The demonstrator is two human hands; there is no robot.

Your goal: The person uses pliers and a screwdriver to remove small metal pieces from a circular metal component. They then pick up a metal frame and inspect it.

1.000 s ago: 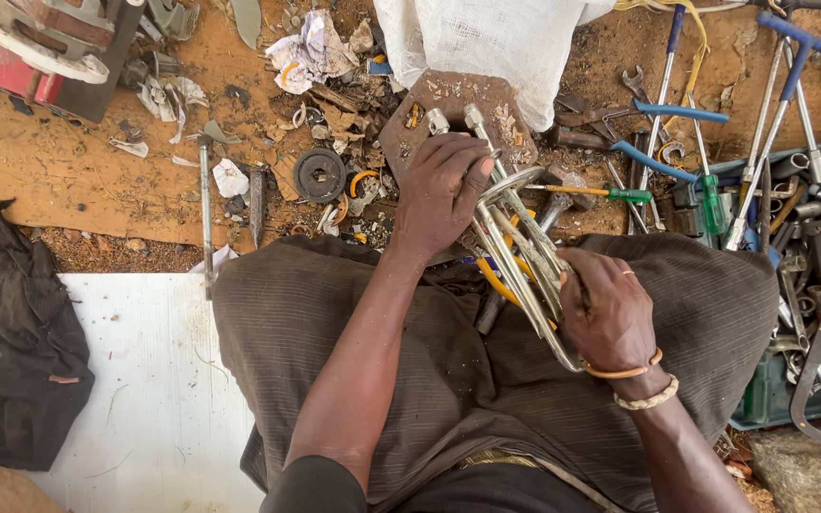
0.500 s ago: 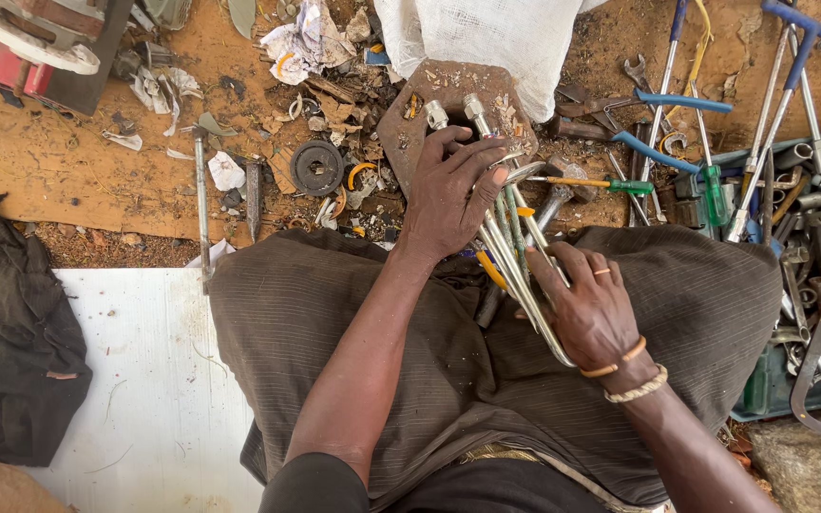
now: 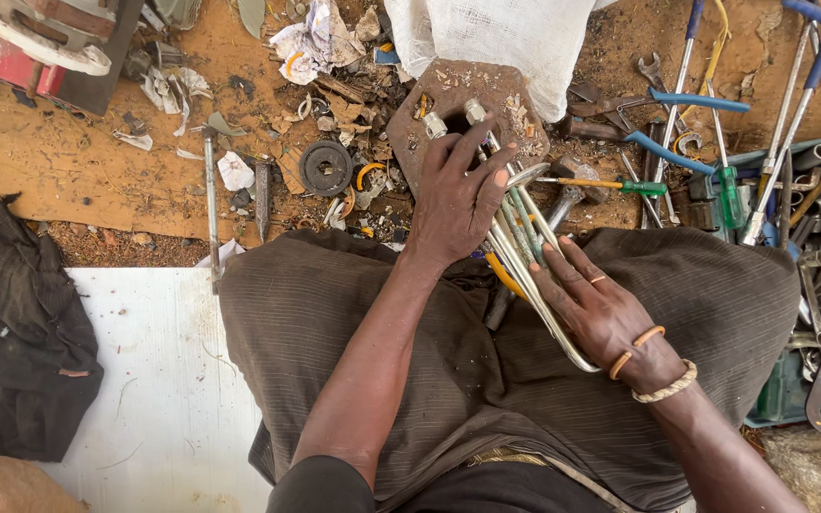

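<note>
My left hand (image 3: 463,195) grips the upper end of a bent metal tube coil (image 3: 536,275), a heating element with two threaded ends, close to a rusty brown plate (image 3: 434,104) on the ground. My right hand (image 3: 605,309), with bracelets at the wrist, lies on the lower loops of the same coil and presses them against my lap. The coil slants from the plate down over brown striped cloth (image 3: 334,323) covering my legs. An orange wire shows under the coil.
Wrenches, blue-handled pliers (image 3: 686,100) and a green-handled screwdriver (image 3: 620,186) lie in a pile at the right. A round black disc (image 3: 325,167), a metal rod (image 3: 210,204) and scraps lie on orange dirt. A white sack (image 3: 515,38) is behind; black cloth (image 3: 11,323) and a white board (image 3: 154,399) at left.
My right hand has opened from a grip on the coil's lower end to lying flat over its loops. My left hand stays on the upper end.
</note>
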